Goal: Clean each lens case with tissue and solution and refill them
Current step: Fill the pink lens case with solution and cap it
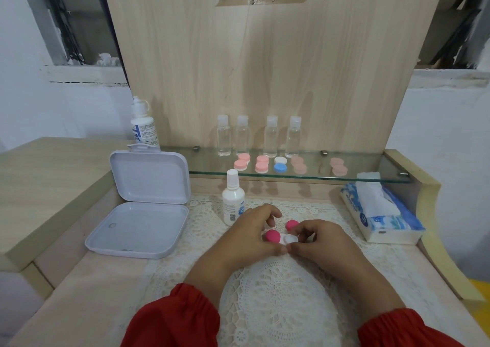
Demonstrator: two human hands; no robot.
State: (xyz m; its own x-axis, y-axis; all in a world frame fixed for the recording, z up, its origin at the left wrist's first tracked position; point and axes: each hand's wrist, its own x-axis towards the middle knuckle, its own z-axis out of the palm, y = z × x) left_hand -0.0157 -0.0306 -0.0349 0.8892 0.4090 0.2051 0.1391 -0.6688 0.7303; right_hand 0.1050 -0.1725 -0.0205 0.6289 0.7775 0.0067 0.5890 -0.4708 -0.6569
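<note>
In the head view, both hands meet over a white crocheted lace mat [278, 307] that serves as the work spot. The left hand [246, 236] pinches a white plastic lens case [285, 239] at the end that carries a screwed-on deep pink round cap [273, 236], fingers curled round it. The right hand [326, 240] has its fingertips closed on the case's other end, where the well lies open and white. A second deep pink cap [292, 224] lies loose on the mat just behind the case, so one side appears unscrewed and the other not yet.

A small white solution bottle [232, 198] stands capped at the mat's far left edge, and a blue-and-white soft tissue pack [381, 214] sits off the mat's right side with a sheet poking up (neither is in hand). I judge the task to be at an early stage: this case is being opened, with wiping and refilling not yet done.

Beyond the mat, on a glass shelf [371, 178], five more pastel lens cases [289, 165] wait closed, in front of four clear bottles [258, 136]. An open white hinged plastic box [140, 214] rests left of the mat, a larger white bottle [143, 126] behind it.
</note>
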